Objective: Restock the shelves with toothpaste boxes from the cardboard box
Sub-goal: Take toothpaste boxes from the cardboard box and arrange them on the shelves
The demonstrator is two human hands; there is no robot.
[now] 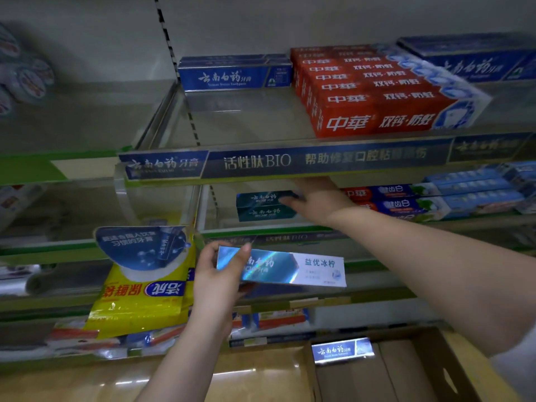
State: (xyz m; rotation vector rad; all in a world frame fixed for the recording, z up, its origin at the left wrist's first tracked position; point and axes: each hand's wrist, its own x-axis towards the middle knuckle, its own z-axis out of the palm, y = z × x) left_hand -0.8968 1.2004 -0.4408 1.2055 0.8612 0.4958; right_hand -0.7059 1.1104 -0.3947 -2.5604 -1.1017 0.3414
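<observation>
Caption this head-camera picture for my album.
Left hand holds a toothpaste box; right hand reaches toward shelved teal boxes.

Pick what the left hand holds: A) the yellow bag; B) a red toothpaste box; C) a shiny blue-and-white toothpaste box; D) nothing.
C: the left hand curls its fingers round one end of the shiny blue-and-white toothpaste box, held in front of the shelves.

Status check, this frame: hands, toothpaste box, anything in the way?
Left hand grips toothpaste box. Right hand open, fingers at teal boxes on shelf. Spare box in carton. Nothing blocks the shelf gap.
</observation>
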